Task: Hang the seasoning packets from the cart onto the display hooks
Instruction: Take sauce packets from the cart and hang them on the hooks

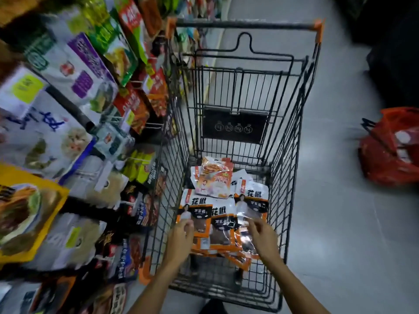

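My left grip (181,232) and right grip (264,234) reach into the black wire shopping cart (292,177). The orange-and-black plastic seasoning packets (223,225) lie heaped on its floor, toward the near end. Right grip: fingers loosely spread above them, holding nothing. Left grip: fingers curled at a packet's edge; I cannot tell whether they pinch it. Colourful hanging display packets (79,71) fill the left.

The black wire cart (292,155) stands on the grey floor (340,223), and on its bottom a heap of orange-and-white seasoning packets (223,214) lies just under the left hand (181,234) and right hand (264,234), a red-printed packet (214,177) on top farther out.
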Demonstrator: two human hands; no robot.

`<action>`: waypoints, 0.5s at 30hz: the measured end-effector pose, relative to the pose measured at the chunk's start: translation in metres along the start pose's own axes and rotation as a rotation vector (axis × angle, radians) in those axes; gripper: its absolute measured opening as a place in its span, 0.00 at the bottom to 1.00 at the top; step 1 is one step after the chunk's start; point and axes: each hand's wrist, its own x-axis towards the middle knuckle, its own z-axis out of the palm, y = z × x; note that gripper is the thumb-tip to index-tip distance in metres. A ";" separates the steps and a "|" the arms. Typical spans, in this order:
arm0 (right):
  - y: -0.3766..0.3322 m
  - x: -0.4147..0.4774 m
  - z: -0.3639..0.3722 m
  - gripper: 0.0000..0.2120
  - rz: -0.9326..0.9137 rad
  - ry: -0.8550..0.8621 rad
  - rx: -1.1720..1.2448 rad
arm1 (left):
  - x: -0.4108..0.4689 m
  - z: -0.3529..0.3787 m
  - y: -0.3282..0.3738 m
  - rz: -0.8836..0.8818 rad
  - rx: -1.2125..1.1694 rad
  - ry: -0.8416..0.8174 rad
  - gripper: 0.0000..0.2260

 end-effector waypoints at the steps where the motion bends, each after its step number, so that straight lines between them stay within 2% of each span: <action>1: 0.004 0.012 0.006 0.12 0.047 0.009 0.007 | 0.015 0.005 -0.005 -0.011 0.012 -0.018 0.09; 9: 0.033 0.111 0.036 0.08 0.190 0.142 0.026 | 0.145 0.053 -0.024 -0.021 0.040 -0.066 0.10; 12: 0.042 0.147 0.050 0.09 0.169 0.173 -0.057 | 0.198 0.075 -0.025 -0.021 0.080 -0.046 0.10; 15: 0.041 0.182 0.072 0.09 0.143 0.137 -0.020 | 0.246 0.095 -0.026 -0.020 0.100 -0.046 0.11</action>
